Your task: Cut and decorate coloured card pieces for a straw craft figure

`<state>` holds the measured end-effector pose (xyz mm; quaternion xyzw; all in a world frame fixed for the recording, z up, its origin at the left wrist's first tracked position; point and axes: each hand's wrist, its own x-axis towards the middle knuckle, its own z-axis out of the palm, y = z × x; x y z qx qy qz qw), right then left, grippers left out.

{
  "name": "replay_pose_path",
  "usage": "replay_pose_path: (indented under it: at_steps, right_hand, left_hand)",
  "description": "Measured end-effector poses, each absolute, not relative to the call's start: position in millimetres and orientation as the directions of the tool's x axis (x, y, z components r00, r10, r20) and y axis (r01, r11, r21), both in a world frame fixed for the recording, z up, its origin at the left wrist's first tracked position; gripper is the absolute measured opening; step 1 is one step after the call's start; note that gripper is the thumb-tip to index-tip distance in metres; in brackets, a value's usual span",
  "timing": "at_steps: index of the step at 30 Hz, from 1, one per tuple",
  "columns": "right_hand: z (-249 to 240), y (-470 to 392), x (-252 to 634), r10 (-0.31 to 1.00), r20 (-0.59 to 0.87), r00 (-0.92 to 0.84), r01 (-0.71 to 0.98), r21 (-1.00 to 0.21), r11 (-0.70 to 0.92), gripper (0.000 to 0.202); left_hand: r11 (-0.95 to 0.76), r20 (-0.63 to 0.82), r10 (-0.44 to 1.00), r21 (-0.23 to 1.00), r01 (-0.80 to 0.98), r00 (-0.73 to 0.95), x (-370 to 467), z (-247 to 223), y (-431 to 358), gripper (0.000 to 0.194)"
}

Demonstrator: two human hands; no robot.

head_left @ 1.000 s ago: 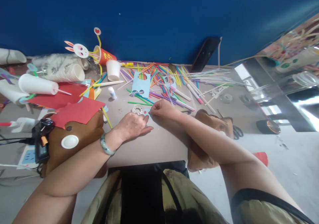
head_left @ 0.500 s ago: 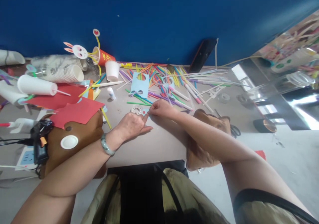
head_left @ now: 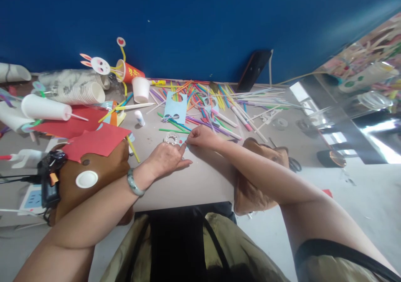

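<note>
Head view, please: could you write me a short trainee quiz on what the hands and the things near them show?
1. True or false: the left hand wears a green bangle at the wrist.
2. Which thing lies just beyond the left hand's fingertips? A) the tape roll B) the glue stick C) the white cup
3. Fill in: the right hand pinches a small piece of ____ paper on the table.

Key
1. True.
2. A; the glue stick and the cup lie farther off, toward the blue wall.
3. Blue; the left forefinger touches the same piece.
</note>
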<state>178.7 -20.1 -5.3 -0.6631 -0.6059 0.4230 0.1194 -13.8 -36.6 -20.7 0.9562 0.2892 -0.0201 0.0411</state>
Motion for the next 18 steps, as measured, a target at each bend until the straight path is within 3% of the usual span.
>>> replay_pose_path:
  at_steps: [18]
  right_hand:
    - [-10.5,-15.7,177.8,0.9,-0.43,-0.069,0.735,-0.632,-0.246,0.012]
  left_hand:
    - [-0.816,-0.05,0.569,0.085,0.572,0.821,-11.8,-22.3,-38.4,0.06]
